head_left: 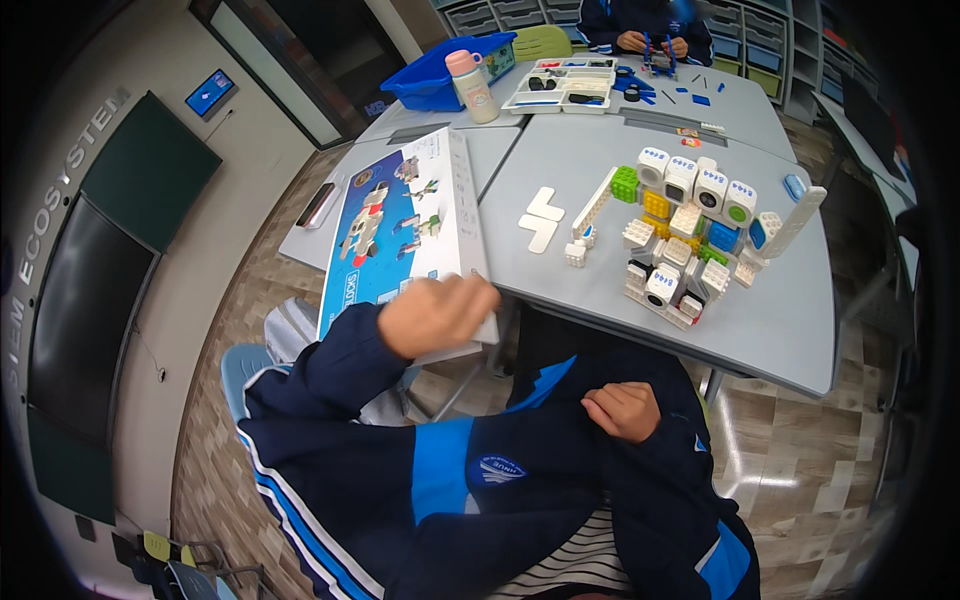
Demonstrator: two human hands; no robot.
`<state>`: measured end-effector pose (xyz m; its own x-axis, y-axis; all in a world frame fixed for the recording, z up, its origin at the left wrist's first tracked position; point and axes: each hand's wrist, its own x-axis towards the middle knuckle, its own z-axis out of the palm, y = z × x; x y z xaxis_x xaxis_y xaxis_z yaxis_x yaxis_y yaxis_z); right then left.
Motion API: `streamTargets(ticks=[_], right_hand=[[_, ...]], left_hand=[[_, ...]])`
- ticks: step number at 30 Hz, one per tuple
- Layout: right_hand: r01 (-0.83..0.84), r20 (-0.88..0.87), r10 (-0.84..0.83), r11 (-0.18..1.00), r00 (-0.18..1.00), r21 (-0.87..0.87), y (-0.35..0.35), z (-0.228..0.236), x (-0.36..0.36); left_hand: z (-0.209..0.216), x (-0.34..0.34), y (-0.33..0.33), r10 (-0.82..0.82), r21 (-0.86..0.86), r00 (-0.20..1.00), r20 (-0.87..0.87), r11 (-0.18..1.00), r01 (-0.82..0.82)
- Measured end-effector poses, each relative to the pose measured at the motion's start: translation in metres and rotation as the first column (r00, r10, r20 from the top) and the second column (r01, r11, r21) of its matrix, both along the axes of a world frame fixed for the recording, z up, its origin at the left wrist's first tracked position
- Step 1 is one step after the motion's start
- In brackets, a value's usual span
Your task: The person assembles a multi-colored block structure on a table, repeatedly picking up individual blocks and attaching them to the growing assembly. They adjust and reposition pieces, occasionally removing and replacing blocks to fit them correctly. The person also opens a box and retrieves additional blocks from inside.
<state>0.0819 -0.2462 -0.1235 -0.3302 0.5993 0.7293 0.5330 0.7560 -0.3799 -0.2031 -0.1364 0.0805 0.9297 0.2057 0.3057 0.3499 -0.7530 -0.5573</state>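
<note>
Left hand [437, 315] grips one box [405, 225].

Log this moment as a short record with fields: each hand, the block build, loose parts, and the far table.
left hand: closed, on the near edge of the kit box
right hand: curled on the dark jacket, holding nothing visible
block model: on the grey table, untouched
loose parts: two flat white pieces
far table: blue bin, pink-capped bottle, parts tray, another person's hands
</note>
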Motion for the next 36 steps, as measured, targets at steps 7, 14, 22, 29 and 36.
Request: streamTargets(ticks=[7, 14, 22, 29, 36], right_hand=[[-0.107, 0.127, 0.112, 0.993, 0.986, -0.045, 0.017, 0.010, -0.021], [-0.139, 0.207, 0.153, 0.987, 0.966, -0.081, 0.018, 0.011, -0.038], [-0.015, 0.111, 0.034, 0.987, 0.993, -0.161, 0.009, -0.003, -0.025], [-0.068, 0.132, 0.093, 0.981, 0.987, -0.184, 0.011, -0.003, -0.022], [-0.151, 0.139, 0.166, 0.982, 0.976, -0.112, 0.024, 0.028, -0.037]], left_hand=[[-0.033, -0.008, -0.045, 0.194, -0.295, 0.957, 0.214, 0.947, -0.126], [-0.083, -0.009, -0.005, 0.164, -0.081, 0.978, -0.127, 0.981, -0.175], [-0.083, -0.011, -0.004, 0.008, -0.030, 0.945, -0.327, 0.999, -0.018], [-0.036, -0.016, 0.002, -0.080, 0.238, 0.987, -0.139, 0.965, 0.112], [0.031, -0.060, -0.031, 0.144, 0.205, 0.664, 0.734, 0.885, -0.418]])
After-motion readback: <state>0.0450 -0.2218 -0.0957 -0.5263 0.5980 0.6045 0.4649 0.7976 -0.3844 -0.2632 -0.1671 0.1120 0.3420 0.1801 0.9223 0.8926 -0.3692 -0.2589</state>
